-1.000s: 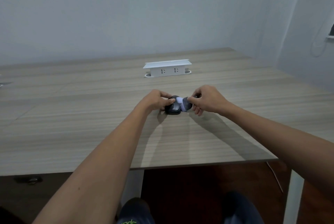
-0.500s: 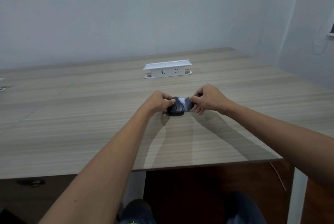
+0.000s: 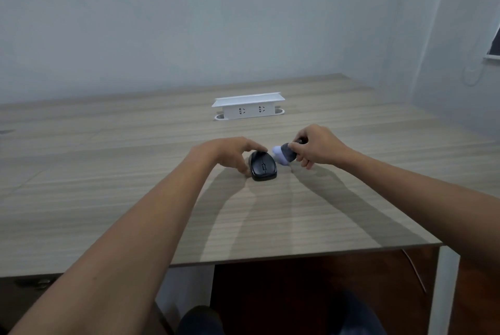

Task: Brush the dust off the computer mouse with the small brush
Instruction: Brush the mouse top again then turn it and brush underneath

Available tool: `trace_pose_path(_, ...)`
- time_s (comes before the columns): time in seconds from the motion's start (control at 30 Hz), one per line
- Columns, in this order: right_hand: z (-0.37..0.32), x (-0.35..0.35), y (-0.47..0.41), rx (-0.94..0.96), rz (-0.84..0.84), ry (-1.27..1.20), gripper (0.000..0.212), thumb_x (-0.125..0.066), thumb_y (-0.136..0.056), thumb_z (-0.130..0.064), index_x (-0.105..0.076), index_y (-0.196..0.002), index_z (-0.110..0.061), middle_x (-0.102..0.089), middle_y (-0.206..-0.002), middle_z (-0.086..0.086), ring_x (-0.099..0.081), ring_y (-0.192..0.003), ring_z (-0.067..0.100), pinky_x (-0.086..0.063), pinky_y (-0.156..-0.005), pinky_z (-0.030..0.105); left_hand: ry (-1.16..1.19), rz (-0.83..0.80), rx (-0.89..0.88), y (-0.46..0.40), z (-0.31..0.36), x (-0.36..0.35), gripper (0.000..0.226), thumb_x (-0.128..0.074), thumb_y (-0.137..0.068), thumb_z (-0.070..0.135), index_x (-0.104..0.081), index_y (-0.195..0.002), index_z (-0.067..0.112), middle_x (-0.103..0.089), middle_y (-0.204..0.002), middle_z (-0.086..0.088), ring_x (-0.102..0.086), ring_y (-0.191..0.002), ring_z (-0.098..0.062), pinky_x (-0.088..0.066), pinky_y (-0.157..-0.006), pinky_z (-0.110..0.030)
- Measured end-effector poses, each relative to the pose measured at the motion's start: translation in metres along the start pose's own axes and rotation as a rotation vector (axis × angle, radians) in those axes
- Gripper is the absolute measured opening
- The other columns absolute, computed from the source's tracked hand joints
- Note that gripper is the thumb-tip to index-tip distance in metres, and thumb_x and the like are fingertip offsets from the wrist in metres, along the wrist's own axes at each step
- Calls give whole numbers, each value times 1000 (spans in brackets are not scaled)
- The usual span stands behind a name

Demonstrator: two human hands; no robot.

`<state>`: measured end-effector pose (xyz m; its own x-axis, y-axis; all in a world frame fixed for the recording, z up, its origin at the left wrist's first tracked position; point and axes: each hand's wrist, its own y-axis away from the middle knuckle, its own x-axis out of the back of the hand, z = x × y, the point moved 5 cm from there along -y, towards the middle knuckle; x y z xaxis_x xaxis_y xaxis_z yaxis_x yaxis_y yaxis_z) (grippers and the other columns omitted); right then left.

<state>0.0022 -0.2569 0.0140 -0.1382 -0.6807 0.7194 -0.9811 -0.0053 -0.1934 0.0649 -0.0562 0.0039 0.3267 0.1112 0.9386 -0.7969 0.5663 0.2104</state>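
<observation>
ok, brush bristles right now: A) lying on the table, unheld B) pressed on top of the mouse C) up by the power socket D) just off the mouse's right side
D: the right hand holds the brush beside the mouse, its pale bristles off to the right.

Left hand (image 3: 232, 152) fingers spread downward, right hand (image 3: 315, 148) curled in a closed grip
</observation>
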Motion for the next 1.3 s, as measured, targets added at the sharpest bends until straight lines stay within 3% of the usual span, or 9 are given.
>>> trace_pose_path(0.17, 4, 9, 0, 1, -17, 12, 20, -59, -94, -12, -71, -88, 3, -73, -69, 19, -68, -44, 15, -54, -43, 24, -31, -4, -54, 2, 5, 0, 83, -86, -75, 25, -46, -147, 33, -46, -148, 9, -45, -139, -15, -39, -114, -45)
trace_pose_path(0.27, 1, 9, 2, 8, -28, 3, 19, -60, -93, -12, -72, -87, 3, -74, -70, 20, -68, -44, 14, -53, -43, 23, -59, 66, -64, 5, 5, 3, 79, -88, -71, 34, -53, -142, 29, -51, -142, 8, -49, -132, -15, -41, -110, -39)
trace_pose_path(0.47, -11, 1, 6, 47, -35, 23, 20, -61, -93, -12, -73, -89, 3, -73, -68, 16, -68, -47, 16, -53, -43, 22, -47, 176, -57, 5, 2, 3, 66, -87, -73, 33, -62, -132, 21, -60, -136, 0, -51, -130, -18, -37, -96, -26)
trace_pose_path(0.77, -27, -2, 11, 140, -120, 133, 18, -63, -93, -18, -74, -87, -5, -71, -61, 5, -65, -43, 9, -55, -46, 23, -41, 228, -56, 1, 5, 3, 54, -92, -66, 30, -70, -113, 16, -71, -114, -1, -65, -107, -21, -53, -94, -38)
trace_pose_path(0.9, -20, 2, 5, 113, -65, 172, 20, -62, -94, -17, -74, -89, -3, -74, -66, 10, -68, -46, 13, -54, -45, 20, -31, 252, -32, 1, 6, 2, 57, -92, -65, 30, -70, -114, 13, -72, -112, -4, -66, -104, -23, -54, -90, -36)
trace_pose_path(1.07, -27, -3, 9, 158, -167, 133, 16, -66, -94, -20, -74, -89, -8, -73, -66, 7, -73, -55, 20, -59, -52, 25, -37, 257, -28, 2, 9, 3, 55, -93, -64, 28, -72, -112, 13, -72, -110, -4, -67, -101, -24, -53, -84, -34)
trace_pose_path(1.3, -28, 2, 8, 198, -115, 278, 18, -64, -93, -19, -74, -89, -5, -74, -67, 8, -73, -54, 21, -62, -55, 31, -25, 262, -10, 2, 9, 3, 58, -93, -63, 29, -71, -114, 12, -72, -113, -6, -67, -103, -25, -53, -86, -34)
